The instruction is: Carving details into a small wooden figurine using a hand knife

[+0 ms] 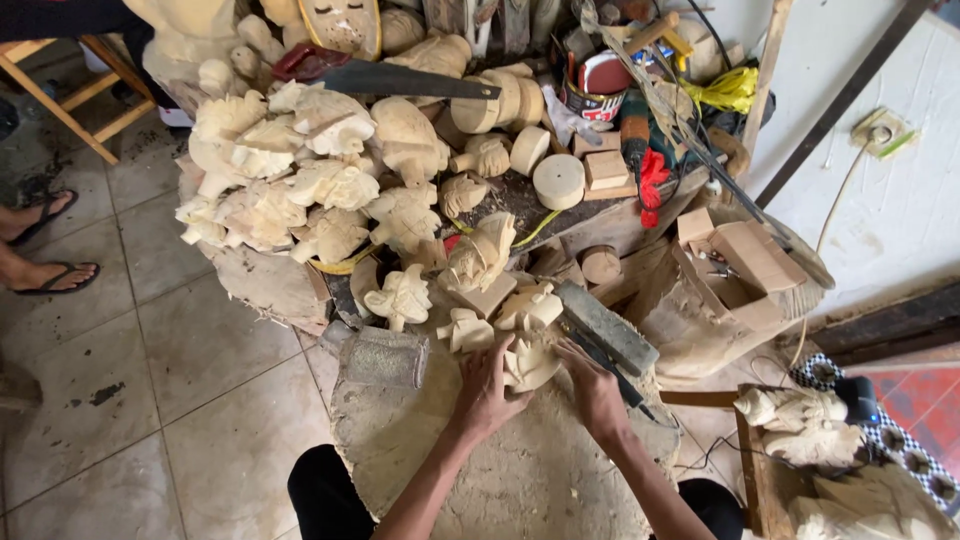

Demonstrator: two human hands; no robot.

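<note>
Pale wood carving [527, 362], left hand [487, 390], right hand [592, 388]

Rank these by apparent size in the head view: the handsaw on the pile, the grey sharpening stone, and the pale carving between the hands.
1. handsaw, longest by far.
2. grey sharpening stone.
3. pale carving, partly hidden by both hands, so its rank against the stone is unsure.

Gripped a pale carving [528, 362] on the stump [520, 470] with left hand [487, 392] and right hand [593, 388]. Lay beside: grey stone [607, 327], mallet [383, 356]. Heaped behind: carvings [300, 180], under a saw [385, 77].
</note>
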